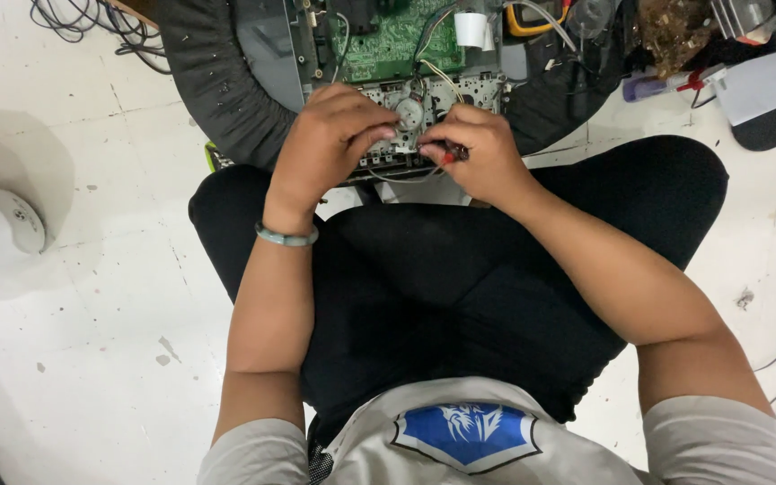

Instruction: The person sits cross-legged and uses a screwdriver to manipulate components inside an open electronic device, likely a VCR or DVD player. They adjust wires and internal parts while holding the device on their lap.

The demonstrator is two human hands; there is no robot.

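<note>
With the casing already opened, the grey metal mechanism [424, 112] at twelve o'clock is gripped by the left hand [330, 144], while a red-handled tool [449, 154] is pinched in the right hand [482, 153], its work seemingly unfinished.

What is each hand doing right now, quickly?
Left hand: curled, fingers resting on the metal mechanism; a firm grip cannot be told.
Right hand: closed on a red-handled tool.
</note>
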